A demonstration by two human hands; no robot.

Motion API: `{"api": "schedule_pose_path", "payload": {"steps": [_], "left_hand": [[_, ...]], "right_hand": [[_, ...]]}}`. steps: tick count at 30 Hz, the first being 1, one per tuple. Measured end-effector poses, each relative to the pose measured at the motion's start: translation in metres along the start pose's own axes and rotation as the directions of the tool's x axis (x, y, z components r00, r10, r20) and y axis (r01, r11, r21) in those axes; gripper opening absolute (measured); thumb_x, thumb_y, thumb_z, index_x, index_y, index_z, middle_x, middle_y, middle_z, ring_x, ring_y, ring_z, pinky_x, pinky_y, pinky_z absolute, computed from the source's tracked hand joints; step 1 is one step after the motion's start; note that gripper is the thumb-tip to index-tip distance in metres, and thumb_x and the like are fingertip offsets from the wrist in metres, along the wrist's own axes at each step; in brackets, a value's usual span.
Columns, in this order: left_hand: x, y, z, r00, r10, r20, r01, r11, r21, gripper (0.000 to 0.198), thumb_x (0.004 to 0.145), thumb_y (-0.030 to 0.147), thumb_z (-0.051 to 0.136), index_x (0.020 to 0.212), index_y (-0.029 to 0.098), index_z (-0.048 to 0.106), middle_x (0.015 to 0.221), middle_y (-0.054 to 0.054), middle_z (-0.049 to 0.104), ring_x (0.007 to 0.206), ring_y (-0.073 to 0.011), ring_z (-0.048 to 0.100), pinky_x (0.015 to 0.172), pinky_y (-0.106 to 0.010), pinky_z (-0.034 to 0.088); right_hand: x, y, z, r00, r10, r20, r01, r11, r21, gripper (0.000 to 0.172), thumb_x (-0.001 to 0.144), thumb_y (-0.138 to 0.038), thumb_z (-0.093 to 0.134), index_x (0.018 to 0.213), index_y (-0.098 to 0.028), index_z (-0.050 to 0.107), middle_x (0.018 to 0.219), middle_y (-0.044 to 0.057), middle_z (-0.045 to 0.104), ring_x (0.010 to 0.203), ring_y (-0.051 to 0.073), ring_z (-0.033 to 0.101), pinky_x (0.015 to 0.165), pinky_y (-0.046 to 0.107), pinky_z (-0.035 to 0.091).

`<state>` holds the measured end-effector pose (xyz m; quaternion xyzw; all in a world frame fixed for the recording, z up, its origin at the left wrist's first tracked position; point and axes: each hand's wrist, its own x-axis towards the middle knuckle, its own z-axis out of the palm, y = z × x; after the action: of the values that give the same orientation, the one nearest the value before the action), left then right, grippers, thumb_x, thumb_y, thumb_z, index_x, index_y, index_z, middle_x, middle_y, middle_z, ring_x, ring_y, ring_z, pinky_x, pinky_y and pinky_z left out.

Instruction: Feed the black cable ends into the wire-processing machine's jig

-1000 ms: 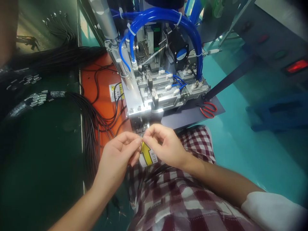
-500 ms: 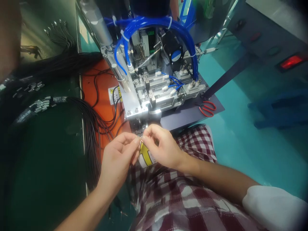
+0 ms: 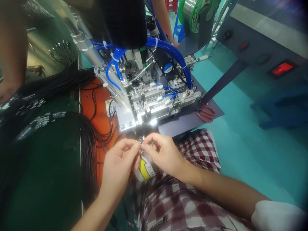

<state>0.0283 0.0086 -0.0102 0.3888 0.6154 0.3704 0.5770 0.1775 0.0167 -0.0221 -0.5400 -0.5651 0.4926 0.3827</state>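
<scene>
Just in front of the metal machine (image 3: pixel 156 99), my two hands meet fingertip to fingertip. My left hand (image 3: pixel 121 157) is closed, pinching a thin wire (image 3: pixel 140 143) between thumb and index finger. From the other side, my right hand (image 3: pixel 163 154) is closed in a pinch at the same wire; the fingers hide most of it. Below the fingertips shows a white label with a yellow arrow (image 3: pixel 145 170). Black cables (image 3: pixel 88 144) hang in a thick bundle to the left of my left hand.
Red-handled snips (image 3: pixel 205 114) lie on the machine's dark base plate. Blue air hoses (image 3: pixel 168 46) arch over the machine. A solder spool (image 3: pixel 191 14) stands at the back. Another person's hand (image 3: pixel 9 89) rests by cables on the left, and a person's arm (image 3: pixel 162 17) reaches in behind the machine.
My view has shifted, so the machine sits lower and further left. Both hands keep their pinch together. More of the other person's arm and the spool shows now.
</scene>
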Motion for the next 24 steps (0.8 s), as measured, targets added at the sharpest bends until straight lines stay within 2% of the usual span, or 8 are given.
{"api": "schedule_pose_path", "payload": {"steps": [4,7,10,13,17,21,22,24], "left_hand": [[-0.0004,0.0006,0.0005,1.0,-0.003,-0.002,0.003,1.0,-0.005,0.025,0.084,0.041,0.07,0.08,0.018,0.061,0.045,0.006,0.052,0.04,-0.0071,0.042,0.044,-0.018,0.034],[-0.0007,0.002,0.0009,1.0,-0.027,0.0,0.027,1.0,-0.01,0.025,0.084,0.041,0.07,0.08,0.019,0.061,0.045,0.006,0.052,0.04,-0.0072,0.04,0.042,-0.018,0.032],[-0.0014,0.0028,0.0006,1.0,-0.021,-0.002,0.02,1.0,-0.002,0.024,0.083,0.041,0.071,0.08,0.018,0.062,0.047,0.005,0.053,0.041,-0.007,0.041,0.042,-0.018,0.031],[-0.0023,0.0029,0.0005,1.0,-0.014,-0.002,0.014,1.0,-0.012,0.024,0.083,0.04,0.072,0.079,0.018,0.062,0.046,0.005,0.052,0.042,-0.0069,0.041,0.043,-0.017,0.032],[-0.0031,0.0024,0.0014,1.0,-0.005,0.0,0.005,1.0,-0.012,0.024,0.083,0.039,0.072,0.078,0.018,0.062,0.046,0.005,0.052,0.043,-0.0069,0.042,0.044,-0.017,0.033],[-0.0041,0.0023,0.0018,1.0,0.015,0.004,-0.015,1.0,-0.02,0.022,0.085,0.039,0.07,0.081,0.019,0.062,0.046,0.005,0.052,0.043,-0.007,0.043,0.044,-0.017,0.035],[-0.0044,0.0024,0.0016,1.0,0.019,0.004,-0.019,1.0,-0.023,0.022,0.084,0.038,0.071,0.081,0.019,0.062,0.046,0.005,0.052,0.043,-0.007,0.043,0.044,-0.016,0.035],[-0.0046,0.0023,0.001,1.0,0.025,0.006,-0.025,0.999,-0.034,0.021,0.084,0.037,0.071,0.08,0.018,0.062,0.047,0.005,0.053,0.043,-0.0068,0.043,0.044,-0.016,0.035]], "right_hand": [[0.0028,-0.0005,0.0007,0.999,0.048,0.015,-0.049,0.994,0.096,0.007,0.086,-0.024,0.064,0.084,-0.017,0.064,0.072,-0.003,0.066,0.047,0.005,0.05,0.049,0.02,0.04],[0.0038,0.0012,0.0034,0.999,0.045,0.015,-0.047,0.97,0.239,0.009,0.084,-0.023,0.065,0.091,-0.017,0.066,0.078,-0.001,0.068,0.05,0.007,0.058,0.049,0.02,0.045],[0.0035,0.0029,0.0062,1.0,0.01,-0.022,-0.002,0.942,0.335,0.007,0.084,-0.022,0.066,0.084,-0.016,0.067,0.073,0.001,0.07,0.058,0.012,0.066,0.055,0.022,0.052],[0.0028,0.0025,0.0074,0.998,-0.025,-0.06,0.042,0.952,0.303,0.006,0.084,-0.021,0.066,0.08,-0.016,0.067,0.073,0.002,0.072,0.065,0.015,0.07,0.059,0.024,0.054],[0.0033,-0.0004,0.0074,0.996,-0.051,-0.07,0.064,0.977,0.203,0.006,0.083,-0.019,0.062,0.078,-0.017,0.063,0.07,0.001,0.069,0.064,0.014,0.066,0.056,0.023,0.049],[0.0053,-0.0032,0.0039,0.997,0.073,0.029,-0.077,0.97,0.229,0.008,0.084,-0.022,0.06,0.079,-0.018,0.058,0.062,-0.003,0.062,0.055,0.011,0.058,0.051,0.021,0.044],[0.0057,-0.004,0.0022,0.995,0.079,0.056,-0.089,0.975,0.203,0.009,0.085,-0.024,0.059,0.079,-0.018,0.057,0.061,-0.003,0.06,0.052,0.01,0.056,0.05,0.021,0.042],[0.0059,-0.0053,-0.0015,0.998,0.027,0.065,-0.031,0.997,0.076,0.014,0.088,-0.028,0.057,0.078,-0.018,0.056,0.061,-0.004,0.057,0.05,0.009,0.05,0.05,0.022,0.038]]}}
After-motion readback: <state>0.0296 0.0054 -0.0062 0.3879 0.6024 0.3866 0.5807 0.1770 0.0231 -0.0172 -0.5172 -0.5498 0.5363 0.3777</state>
